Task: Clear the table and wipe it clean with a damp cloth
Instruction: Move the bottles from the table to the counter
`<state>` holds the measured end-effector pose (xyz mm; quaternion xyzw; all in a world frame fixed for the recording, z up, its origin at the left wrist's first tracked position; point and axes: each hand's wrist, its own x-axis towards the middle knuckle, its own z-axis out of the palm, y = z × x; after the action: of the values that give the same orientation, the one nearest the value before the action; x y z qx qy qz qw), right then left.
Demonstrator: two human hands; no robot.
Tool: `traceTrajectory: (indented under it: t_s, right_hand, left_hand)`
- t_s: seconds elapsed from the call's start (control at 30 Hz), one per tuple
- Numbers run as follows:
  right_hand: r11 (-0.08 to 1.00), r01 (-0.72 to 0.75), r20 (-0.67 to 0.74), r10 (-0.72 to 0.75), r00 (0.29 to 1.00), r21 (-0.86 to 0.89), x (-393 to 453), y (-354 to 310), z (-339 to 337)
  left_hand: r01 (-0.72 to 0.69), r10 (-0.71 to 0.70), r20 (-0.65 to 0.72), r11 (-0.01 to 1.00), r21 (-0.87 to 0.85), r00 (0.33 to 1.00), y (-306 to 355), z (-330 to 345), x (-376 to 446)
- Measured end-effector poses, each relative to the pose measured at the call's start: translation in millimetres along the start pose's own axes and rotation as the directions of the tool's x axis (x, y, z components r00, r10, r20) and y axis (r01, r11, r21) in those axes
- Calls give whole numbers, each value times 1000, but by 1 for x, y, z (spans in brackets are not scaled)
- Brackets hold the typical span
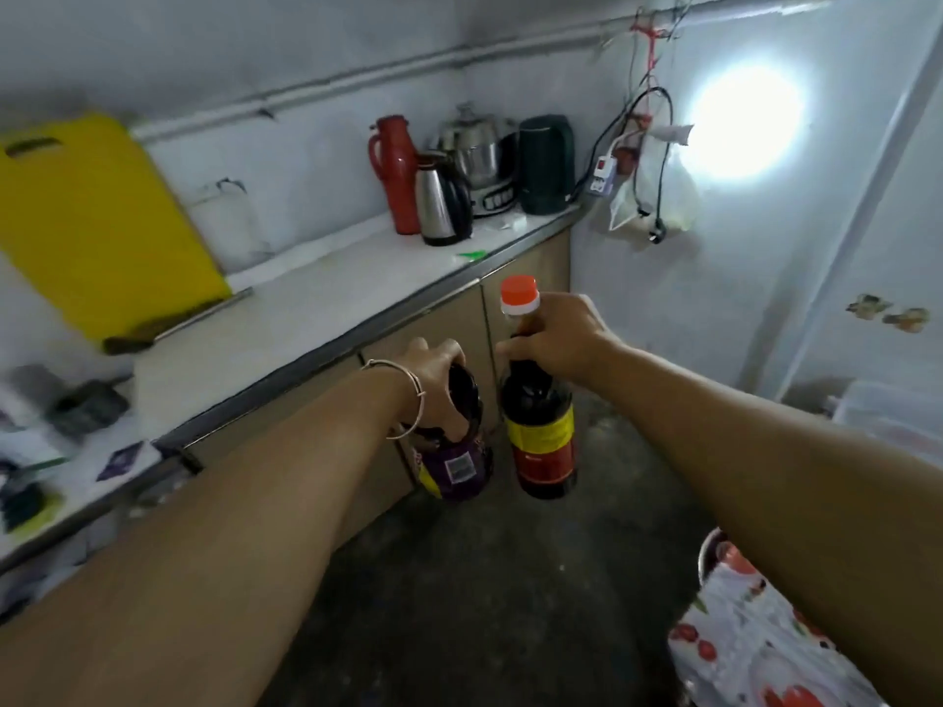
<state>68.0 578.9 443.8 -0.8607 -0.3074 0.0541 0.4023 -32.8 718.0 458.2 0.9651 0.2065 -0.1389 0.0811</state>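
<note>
Left hand (433, 375) gripping the top of a dark purple-labelled bottle (456, 451), right hand (559, 334) clasping the neck of an orange-capped dark sauce bottle (541, 431), both bottles held above the floor beside the bench (306, 308), kettles (444, 201) at its far end.

Two bottles (541, 431) hang side by side before the counter (306, 308), kettles (444, 201) at its far end.

The desk (316, 308) is showing a smooth, pale, faintly glossy top with a metal edge strip. A shiny steel kettle (441, 204) and a glossy red flask (395, 173) are standing toward its far right corner. The dark bottle (543, 441) is gleaming under a glossy paper label and orange plastic cap (519, 294). The floor (510, 579) is looking rough and matt.
</note>
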Motion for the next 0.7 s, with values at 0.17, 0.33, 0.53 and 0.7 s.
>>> traceTrajectory:
  t_s: [0.17,0.33,0.53,0.7]
  right_hand:
    - [996,83,86,-86,993,41,86,-35,35]
    - [979,200,187,-202,961,31,198,-69,58]
    - [960,278,195,-279,940,35,318,-106,95]
    - [958,283,204,-288,936,50,409,-132,134]
  left_hand:
    - [81,-82,47,997,19,996,-65,-38,52]
    - [124,-124,24,992,-1,992,-111,-89,121]
    - [170,-171,-10,983,-63,985,-175,-135,206]
    - [177,-179,-34,982,-62,983,-238,-175,284]
